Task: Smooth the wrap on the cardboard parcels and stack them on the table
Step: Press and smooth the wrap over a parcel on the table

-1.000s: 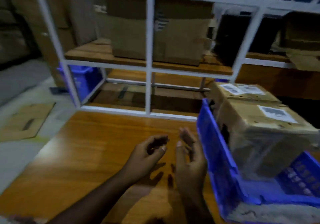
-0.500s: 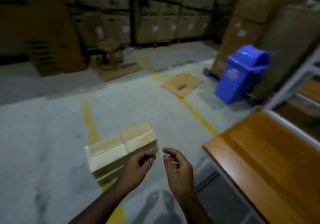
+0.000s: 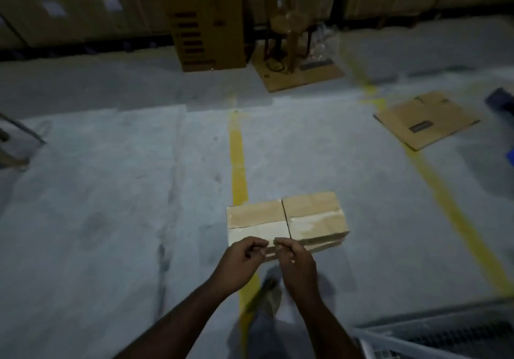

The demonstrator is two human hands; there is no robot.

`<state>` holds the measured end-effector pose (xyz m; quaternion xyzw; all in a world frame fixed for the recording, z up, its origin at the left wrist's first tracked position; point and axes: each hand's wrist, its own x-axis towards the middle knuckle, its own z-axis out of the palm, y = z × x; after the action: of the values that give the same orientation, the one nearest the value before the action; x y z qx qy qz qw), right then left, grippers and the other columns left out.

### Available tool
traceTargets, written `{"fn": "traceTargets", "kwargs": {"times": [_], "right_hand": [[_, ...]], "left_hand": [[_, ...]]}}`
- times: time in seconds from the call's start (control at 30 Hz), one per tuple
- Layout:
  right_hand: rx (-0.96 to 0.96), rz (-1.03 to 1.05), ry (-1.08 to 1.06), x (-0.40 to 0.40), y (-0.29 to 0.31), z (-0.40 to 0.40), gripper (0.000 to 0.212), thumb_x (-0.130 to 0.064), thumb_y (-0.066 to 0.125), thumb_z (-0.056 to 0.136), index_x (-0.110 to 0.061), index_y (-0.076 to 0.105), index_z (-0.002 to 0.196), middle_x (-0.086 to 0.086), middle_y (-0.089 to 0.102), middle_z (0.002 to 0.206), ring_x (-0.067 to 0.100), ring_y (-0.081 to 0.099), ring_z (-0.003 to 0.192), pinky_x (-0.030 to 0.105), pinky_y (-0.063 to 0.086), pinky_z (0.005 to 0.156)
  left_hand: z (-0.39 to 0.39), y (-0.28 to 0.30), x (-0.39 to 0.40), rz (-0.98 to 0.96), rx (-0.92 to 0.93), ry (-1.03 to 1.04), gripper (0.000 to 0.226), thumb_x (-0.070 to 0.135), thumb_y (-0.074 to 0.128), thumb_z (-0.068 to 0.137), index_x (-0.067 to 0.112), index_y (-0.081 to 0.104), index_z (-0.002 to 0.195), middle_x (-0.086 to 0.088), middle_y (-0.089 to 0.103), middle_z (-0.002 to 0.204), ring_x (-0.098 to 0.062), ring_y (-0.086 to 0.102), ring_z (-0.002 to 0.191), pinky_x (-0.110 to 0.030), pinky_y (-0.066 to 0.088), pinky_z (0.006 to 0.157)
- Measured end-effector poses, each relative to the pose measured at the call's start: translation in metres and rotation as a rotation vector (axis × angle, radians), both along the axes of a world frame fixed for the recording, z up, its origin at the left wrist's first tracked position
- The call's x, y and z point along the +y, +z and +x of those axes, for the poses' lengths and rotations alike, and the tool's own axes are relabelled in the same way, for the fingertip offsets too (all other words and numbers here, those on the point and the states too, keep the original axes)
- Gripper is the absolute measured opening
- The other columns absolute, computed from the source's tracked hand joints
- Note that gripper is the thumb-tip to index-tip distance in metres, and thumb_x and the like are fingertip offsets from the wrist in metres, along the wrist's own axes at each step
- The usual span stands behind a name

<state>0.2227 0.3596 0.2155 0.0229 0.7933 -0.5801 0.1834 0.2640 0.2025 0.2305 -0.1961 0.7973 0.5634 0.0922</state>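
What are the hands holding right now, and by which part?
Cannot be told: left hand and right hand curl in front of the wrapped brown cardboard parcels on the floor; no grip shows.

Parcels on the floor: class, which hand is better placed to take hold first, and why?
Neither clearly. The left hand and right hand hang side by side, loosely curled, over the near edge of the wrapped parcels. Left sits over the left parcel, right nearer the seam; likely both together.
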Motion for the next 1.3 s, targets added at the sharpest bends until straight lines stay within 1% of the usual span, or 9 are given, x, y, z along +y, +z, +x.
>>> {"fn": "traceTargets", "kwargs": {"times": [0.23,0.4,0.6,0.7,0.8,0.9,1.0,1.23,1.3], "right_hand": [[-0.218,0.054,-0.150,-0.018,-0.143,-0.132,0.015,-0.010,0.065,0.100,-0.014,0.077,0.108,-0.004,0.075,0.107,0.014,0.068,0.102,0.028,0.052,0.091],[-0.443,0.146,-0.169,-0.020,-0.276,-0.163,0.015,-0.020,0.067,0.098,-0.011,0.076,0.107,-0.005,0.070,0.097,0.019,0.067,0.099,0.004,0.042,0.076],[-1.013,0.182,-0.029,-0.054,-0.429,-0.181,0.080,-0.072,0.059,0.089,-0.011,0.063,0.140,0.017,0.060,0.143,0.036,0.055,0.134,0.045,0.041,0.114],[-1.080,0.214,-0.123,-0.072,-0.468,-0.187,0.114,-0.097,0.050,0.064,-0.011,0.064,0.136,0.017,0.062,0.135,0.039,0.059,0.125,0.054,0.052,0.103],[-1.283,-0.044,-0.356,-0.093,-0.489,-0.189,0.114,-0.088,0.074,0.062,-0.016,0.054,0.148,0.008,0.055,0.139,0.035,0.058,0.122,0.054,0.061,0.089],[-1.344,-0.275,-0.456,-0.107,-0.496,-0.188,0.084,-0.064,0.080,0.080,-0.026,0.052,0.149,0.003,0.048,0.153,0.030,0.054,0.123,0.055,0.055,0.097],[-1.335,-0.478,-0.627,-0.109,-0.490,-0.181,0.050,-0.047,0.078,0.090,-0.024,0.062,0.131,0.006,0.053,0.141,0.034,0.056,0.118,0.053,0.055,0.097],[-1.198,-0.561,-0.785,-0.124,-0.374,-0.121,0.044,-0.044,0.084,0.085,-0.032,0.063,0.122,0.005,0.070,0.124,0.034,0.068,0.114,0.059,0.045,0.111],[-1.105,-0.541,-0.810,-0.129,-0.320,-0.105,0.057,-0.045,0.085,0.081,-0.031,0.061,0.131,0.006,0.070,0.127,0.034,0.066,0.117,0.061,0.045,0.111]], "left_hand": [[-0.161,-0.133,-0.012,-0.033,-0.233,-0.028,0.018,0.009,0.062,0.100,0.017,0.072,0.112,-0.006,0.076,0.108,-0.023,0.072,0.101,-0.040,0.056,0.093],[-0.220,-0.263,-0.028,-0.175,-0.413,-0.156,0.019,0.009,0.063,0.098,0.014,0.070,0.115,-0.005,0.074,0.110,-0.024,0.071,0.104,-0.020,0.050,0.082],[-0.263,-0.410,-0.065,-0.412,-0.478,-0.374,0.064,0.014,0.076,0.091,-0.002,0.048,0.146,-0.020,0.049,0.150,-0.033,0.047,0.139,-0.028,0.032,0.109],[-0.285,-0.464,-0.080,-0.576,-0.391,-0.484,0.084,0.023,0.082,0.086,-0.008,0.038,0.150,-0.030,0.031,0.159,-0.045,0.026,0.151,-0.046,0.018,0.125],[-0.310,-0.499,-0.094,-0.792,-0.398,-0.523,0.120,0.057,0.083,0.076,0.002,0.018,0.160,-0.025,0.010,0.168,-0.044,0.006,0.156,-0.051,0.004,0.125],[-0.328,-0.514,-0.107,-0.831,-0.449,-0.519,0.144,0.073,0.084,0.060,0.008,0.006,0.163,-0.017,0.016,0.168,-0.038,0.013,0.155,-0.055,0.007,0.123],[-0.332,-0.506,-0.121,-0.768,-0.362,-0.569,0.139,0.064,0.091,0.057,-0.003,0.023,0.158,-0.024,0.044,0.149,-0.040,0.042,0.138,-0.052,0.029,0.116],[-0.300,-0.386,-0.152,-0.718,-0.218,-0.585,0.119,0.057,0.095,0.056,0.009,0.044,0.152,-0.020,0.054,0.140,-0.042,0.050,0.127,-0.047,0.039,0.106],[-0.286,-0.327,-0.156,-0.701,-0.176,-0.532,0.114,0.055,0.094,0.060,0.013,0.043,0.153,-0.017,0.054,0.140,-0.041,0.049,0.128,-0.046,0.038,0.107]]}}
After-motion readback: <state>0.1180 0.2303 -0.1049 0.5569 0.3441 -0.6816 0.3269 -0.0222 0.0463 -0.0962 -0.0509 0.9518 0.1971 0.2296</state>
